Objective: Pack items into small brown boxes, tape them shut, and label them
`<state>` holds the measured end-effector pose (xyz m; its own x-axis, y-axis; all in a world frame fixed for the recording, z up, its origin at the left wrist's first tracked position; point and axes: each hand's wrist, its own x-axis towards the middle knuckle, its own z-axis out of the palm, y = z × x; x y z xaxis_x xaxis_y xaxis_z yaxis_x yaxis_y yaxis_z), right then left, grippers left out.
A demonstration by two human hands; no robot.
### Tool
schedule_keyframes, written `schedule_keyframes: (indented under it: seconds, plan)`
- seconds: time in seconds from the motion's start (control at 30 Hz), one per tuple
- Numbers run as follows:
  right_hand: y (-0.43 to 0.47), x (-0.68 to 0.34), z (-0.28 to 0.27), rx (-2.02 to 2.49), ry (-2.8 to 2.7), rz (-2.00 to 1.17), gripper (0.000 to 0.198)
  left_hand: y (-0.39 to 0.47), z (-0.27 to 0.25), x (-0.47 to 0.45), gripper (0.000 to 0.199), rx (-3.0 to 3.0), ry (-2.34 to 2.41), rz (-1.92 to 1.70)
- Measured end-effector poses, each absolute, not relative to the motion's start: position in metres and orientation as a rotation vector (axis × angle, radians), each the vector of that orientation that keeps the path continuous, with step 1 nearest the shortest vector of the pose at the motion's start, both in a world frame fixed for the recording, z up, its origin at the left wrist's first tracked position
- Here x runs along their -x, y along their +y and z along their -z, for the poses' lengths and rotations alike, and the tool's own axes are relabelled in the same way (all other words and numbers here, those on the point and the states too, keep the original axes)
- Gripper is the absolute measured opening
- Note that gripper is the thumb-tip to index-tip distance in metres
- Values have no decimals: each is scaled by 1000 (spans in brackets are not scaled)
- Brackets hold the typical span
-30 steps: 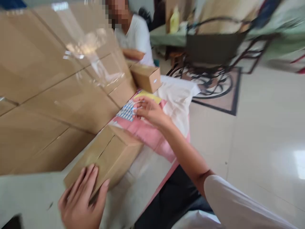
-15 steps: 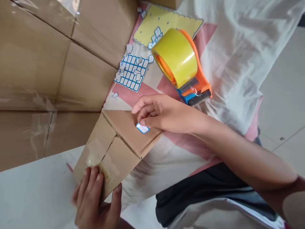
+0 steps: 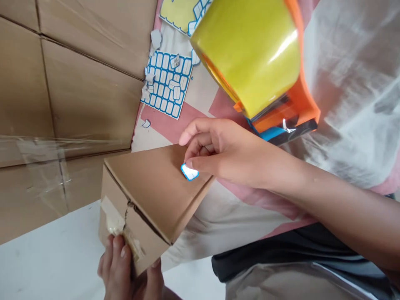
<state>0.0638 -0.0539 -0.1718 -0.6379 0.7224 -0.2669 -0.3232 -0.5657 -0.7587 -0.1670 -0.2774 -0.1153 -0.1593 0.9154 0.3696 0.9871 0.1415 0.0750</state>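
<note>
A small brown cardboard box (image 3: 146, 187) sits tilted toward me, with clear tape over the seam on its near face. My left hand (image 3: 125, 266) grips the lower near end of the box, fingers on the taped face and thumb at its right edge. Between thumb and finger, my right hand (image 3: 212, 150) pinches a white sticker label (image 3: 190, 171) with a blue border. The label is just over the box's upper face; whether it touches is unclear. Behind lies a sheet of blue-bordered labels (image 3: 162, 93), several loose ones on it.
A tape dispenser (image 3: 308, 110) with a large yellow roll (image 3: 250, 50) stands beyond my right hand. A yellow backing sheet (image 3: 176, 12) lies at the back. Large taped cartons (image 3: 90, 91) form a wall on the left. Pink and white cloth (image 3: 200, 229) covers the surface.
The box has tipped so that more of its upper face shows. My right hand still pinches the label above it. The view has moved closer, and the tape dispenser looks larger.
</note>
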Motion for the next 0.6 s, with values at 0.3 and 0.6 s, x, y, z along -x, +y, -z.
schedule_keyframes:
  seconds: [0.3,0.6]
  plan:
    - [-50,-59,170,718,-932,-2291,35,-279,116,175,50,1905,-1970,488]
    - [-56,-61,175,632,-1064,-2240,33,-290,112,201,58,1963,-1949,395]
